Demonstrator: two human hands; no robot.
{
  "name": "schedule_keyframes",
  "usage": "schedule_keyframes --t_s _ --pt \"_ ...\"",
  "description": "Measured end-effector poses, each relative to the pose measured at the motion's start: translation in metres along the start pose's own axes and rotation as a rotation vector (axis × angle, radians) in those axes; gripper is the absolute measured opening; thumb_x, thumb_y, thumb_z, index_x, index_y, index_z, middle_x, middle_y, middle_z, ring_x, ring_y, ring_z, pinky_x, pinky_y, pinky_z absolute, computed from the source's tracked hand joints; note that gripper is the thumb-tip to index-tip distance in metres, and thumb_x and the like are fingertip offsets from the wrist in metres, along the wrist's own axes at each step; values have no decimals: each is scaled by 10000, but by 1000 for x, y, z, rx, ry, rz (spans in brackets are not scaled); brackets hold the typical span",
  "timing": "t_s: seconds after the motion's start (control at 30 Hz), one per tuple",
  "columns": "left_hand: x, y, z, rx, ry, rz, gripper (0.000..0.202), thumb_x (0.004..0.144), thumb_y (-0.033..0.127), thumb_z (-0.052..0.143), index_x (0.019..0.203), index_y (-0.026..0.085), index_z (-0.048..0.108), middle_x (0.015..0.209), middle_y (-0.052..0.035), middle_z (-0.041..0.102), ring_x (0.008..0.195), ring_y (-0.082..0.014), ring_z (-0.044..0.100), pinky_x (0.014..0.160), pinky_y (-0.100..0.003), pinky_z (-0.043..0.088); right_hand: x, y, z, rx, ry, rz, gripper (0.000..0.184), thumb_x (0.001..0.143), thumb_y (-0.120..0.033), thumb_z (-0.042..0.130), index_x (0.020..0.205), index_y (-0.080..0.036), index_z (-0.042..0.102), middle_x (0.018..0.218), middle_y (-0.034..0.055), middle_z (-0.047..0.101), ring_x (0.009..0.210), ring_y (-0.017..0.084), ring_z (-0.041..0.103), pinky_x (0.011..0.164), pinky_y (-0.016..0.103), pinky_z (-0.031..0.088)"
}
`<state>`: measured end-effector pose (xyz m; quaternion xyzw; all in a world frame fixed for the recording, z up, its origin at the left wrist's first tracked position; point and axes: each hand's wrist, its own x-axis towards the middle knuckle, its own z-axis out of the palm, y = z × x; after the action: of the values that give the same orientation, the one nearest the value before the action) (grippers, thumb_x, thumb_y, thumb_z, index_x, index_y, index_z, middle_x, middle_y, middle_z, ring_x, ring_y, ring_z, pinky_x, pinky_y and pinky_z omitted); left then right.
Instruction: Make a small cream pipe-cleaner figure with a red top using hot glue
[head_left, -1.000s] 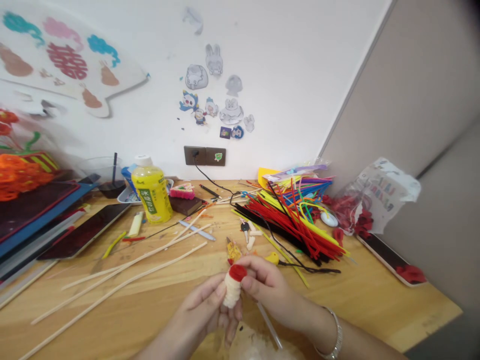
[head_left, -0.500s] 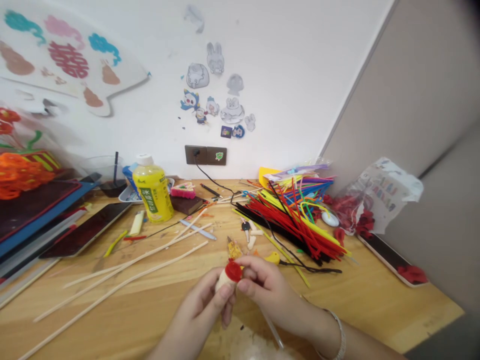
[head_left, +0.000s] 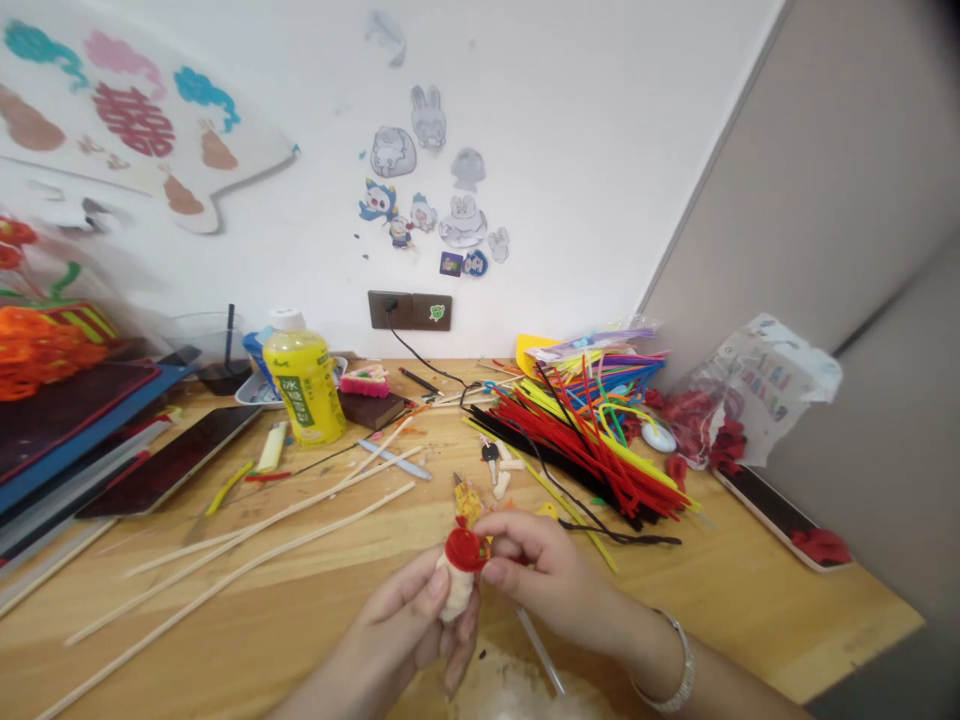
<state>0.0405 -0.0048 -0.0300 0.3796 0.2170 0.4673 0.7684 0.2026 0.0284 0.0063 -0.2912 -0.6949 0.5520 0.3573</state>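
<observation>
- Head view, hands: the left hand point(head_left: 401, 625) and the right hand point(head_left: 547, 580) meet low in the middle of the picture, above the wooden bench point(head_left: 757, 590).
- Left hand: its fingers point(head_left: 442, 590) are curled and hold a small cream-coloured roll point(head_left: 456, 592) from the side. The material of the roll is hard to tell at this size.
- Right hand: its fingers point(head_left: 510, 530) are pressed together and pinch at the edge of a round red cap point(head_left: 465, 550), which sits on the top end of the roll.
- Position of the roll: it is between the two hands, and its long axis stands almost upright with a small tilt. The right fingers are nearer to the cap end, and the left hand is nearer to the lower end.
- Just beyond the cap, a small yellow and orange piece point(head_left: 469, 503) lies on the bench.
- Farther on the right side there is a big pile of pipe cleaners point(head_left: 592, 450), mostly red, black and yellow, and a key point(head_left: 491, 452) lies beside it.
- On the left side lie long wooden sticks point(head_left: 247, 545) and a yellow bottle point(head_left: 304, 390).
- A silver bracelet point(head_left: 675, 665) is around the right wrist.
</observation>
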Motion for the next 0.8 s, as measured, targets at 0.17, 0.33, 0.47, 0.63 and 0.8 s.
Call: schedule_keyframes --t_s 0.17,0.33,0.47,0.63,0.8 --pt "-6 9 10 -58 -47 -89 305 779 457 584 801 154 610 572 16 543 379 -68 461 381 -177 383 0 2 0 123 -37 47 438 751 -497 625 991 -132 593 542 -80 393 471 55 312 448 188 226" --pt "-11 11 14 -103 -64 -173 368 757 516 573 760 149 590 527 20 519 346 -62 435 370 -176 367 -2 5 2 277 -175 109 454 752 -493 627 1036 -142 578 639 -27 543 502 59 425 472 184 311" --pt "-10 7 12 -74 -37 -215 396 743 540 571 733 146 591 513 0 554 347 -87 477 359 -188 368 -2 7 4 348 -175 115 378 754 -471 638 942 -150 574 632 -31 537 500 56 414 472 182 294" --pt "-1 12 13 238 176 3 395 659 544 664 705 160 582 551 38 549 405 -84 478 406 -199 398 2 11 5 234 -17 50 358 762 -460 636 928 -150 567 635 -43 476 537 68 382 501 195 283" --pt "2 18 14 441 207 12 415 678 568 625 642 160 560 530 55 503 421 -80 467 430 -202 394 4 12 4 97 38 36 362 756 -471 634 899 -142 589 594 -61 407 520 68 318 465 190 242"
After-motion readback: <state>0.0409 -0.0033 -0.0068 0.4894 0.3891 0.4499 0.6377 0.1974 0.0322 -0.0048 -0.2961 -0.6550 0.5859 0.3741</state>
